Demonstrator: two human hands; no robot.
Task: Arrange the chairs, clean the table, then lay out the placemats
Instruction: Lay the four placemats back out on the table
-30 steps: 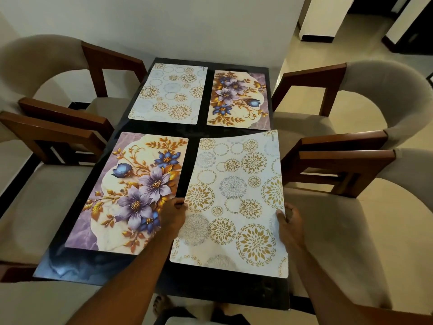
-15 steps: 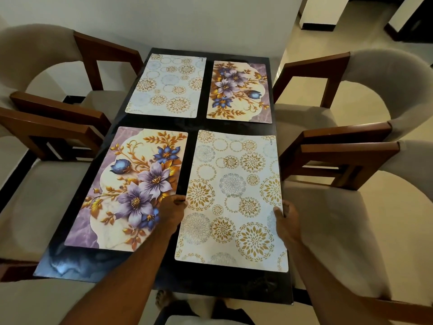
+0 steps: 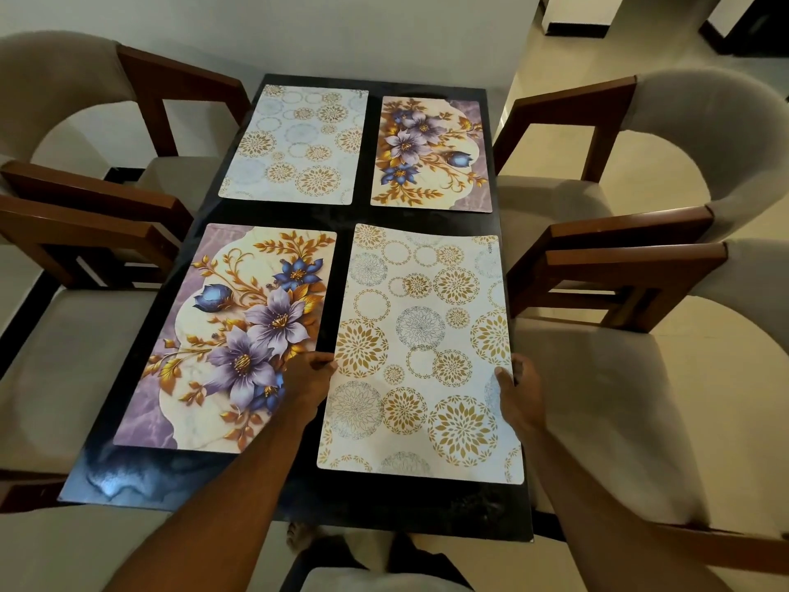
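Observation:
Several placemats lie on a black glossy table (image 3: 341,502). The near-right one is a white mat with gold circles (image 3: 422,352). My left hand (image 3: 309,380) pinches its left edge and my right hand (image 3: 521,388) grips its right edge; its far edge is slightly lifted and bowed. To its left lies a floral placemat (image 3: 230,335) with purple flowers. At the far side lie another gold-circle mat (image 3: 299,143) and another floral mat (image 3: 431,153).
Cushioned wooden armchairs flank the table: two on the left (image 3: 77,232) and two on the right (image 3: 632,267), their arms close to the table edges. A white wall stands behind the table. My feet show below the near edge.
The gold-circle mat has been slid left and squared up beside the floral mat, now lying within the table's right edge. Both hands stayed on its side edges.

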